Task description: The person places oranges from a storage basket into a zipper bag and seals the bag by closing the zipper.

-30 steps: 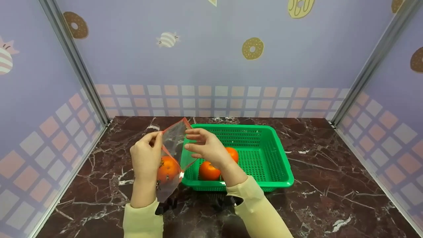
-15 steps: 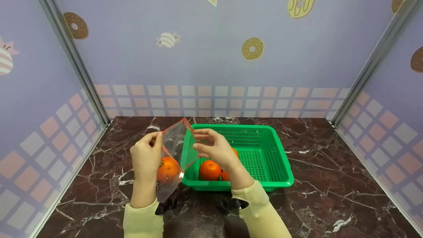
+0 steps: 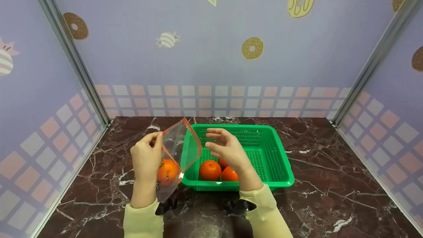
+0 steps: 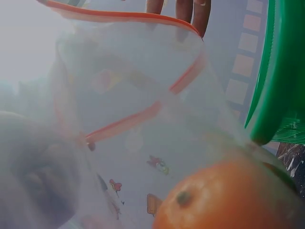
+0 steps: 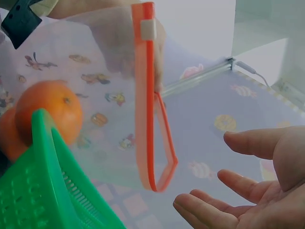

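My left hand (image 3: 146,155) pinches the rim of a clear zip bag (image 3: 173,142) with an orange-red zipper edge. The bag's mouth gapes, and small printed pictures show on its side. An orange (image 3: 168,172) lies in the bag; the right wrist view has this orange (image 5: 50,112) with a second one (image 5: 10,136) partly hidden behind it. My right hand (image 3: 229,150) hangs above the basket, apart from the bag, its fingers spread and holding nothing. Beneath it, oranges (image 3: 210,170) sit in the left part of a green plastic basket (image 3: 284,165).
The basket stands on a dark red marbled tabletop (image 3: 330,172), just right of the bag. Purple patterned walls (image 3: 211,66) close off the back and both sides, with metal posts (image 3: 79,62) at the corners.
My right hand has drawn away from the bag's mouth to the right, letting go of its edge. The bag's mouth stays spread. The left hand keeps its place.
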Demonstrator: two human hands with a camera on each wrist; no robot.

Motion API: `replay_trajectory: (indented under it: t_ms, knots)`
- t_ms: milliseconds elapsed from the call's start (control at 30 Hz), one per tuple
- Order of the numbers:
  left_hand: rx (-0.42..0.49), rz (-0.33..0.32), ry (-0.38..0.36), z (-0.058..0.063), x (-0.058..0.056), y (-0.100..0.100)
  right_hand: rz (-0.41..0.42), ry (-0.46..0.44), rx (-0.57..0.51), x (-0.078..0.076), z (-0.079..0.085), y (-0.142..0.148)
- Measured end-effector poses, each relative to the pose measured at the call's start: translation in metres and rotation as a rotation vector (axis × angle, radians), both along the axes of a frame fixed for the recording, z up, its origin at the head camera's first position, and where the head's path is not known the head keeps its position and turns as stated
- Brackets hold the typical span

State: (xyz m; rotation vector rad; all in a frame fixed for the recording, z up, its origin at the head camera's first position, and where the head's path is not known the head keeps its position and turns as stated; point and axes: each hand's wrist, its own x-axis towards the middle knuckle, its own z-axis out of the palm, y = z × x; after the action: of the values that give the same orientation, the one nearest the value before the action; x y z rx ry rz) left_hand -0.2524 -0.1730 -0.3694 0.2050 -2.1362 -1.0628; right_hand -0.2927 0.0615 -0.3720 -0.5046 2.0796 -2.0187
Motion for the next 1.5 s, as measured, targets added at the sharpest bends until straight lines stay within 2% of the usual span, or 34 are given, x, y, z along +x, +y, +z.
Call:
replay_trajectory:
  t_ms: [233, 400, 733, 967, 1300, 1500]
  knots:
    - [-0.005, -0.008, -0.006, 0.0, -0.001, 0.001, -0.068, 0.007, 0.025, -0.002, -0.005, 0.011]
    - [-0.005, -0.014, -0.023, -0.001, 0.0, 0.001, -0.109, 0.002, 0.084, -0.003, -0.012, 0.017]
    - [-0.003, -0.006, -0.016, -0.001, 0.001, 0.0, -0.159, 0.058, 0.306, -0.007, -0.021, 0.023]
    - [0.0, -0.025, -0.036, 0.0, 0.002, 0.0, -0.163, 0.086, 0.472, -0.012, -0.026, 0.026]
    - [-0.004, -0.014, -0.028, 0.0, 0.001, 0.001, -0.163, 0.053, 0.698, -0.016, -0.035, 0.027]
    - [-0.005, -0.017, -0.022, -0.001, 0.0, 0.001, -0.198, 0.046, 0.788, -0.019, -0.04, 0.026]
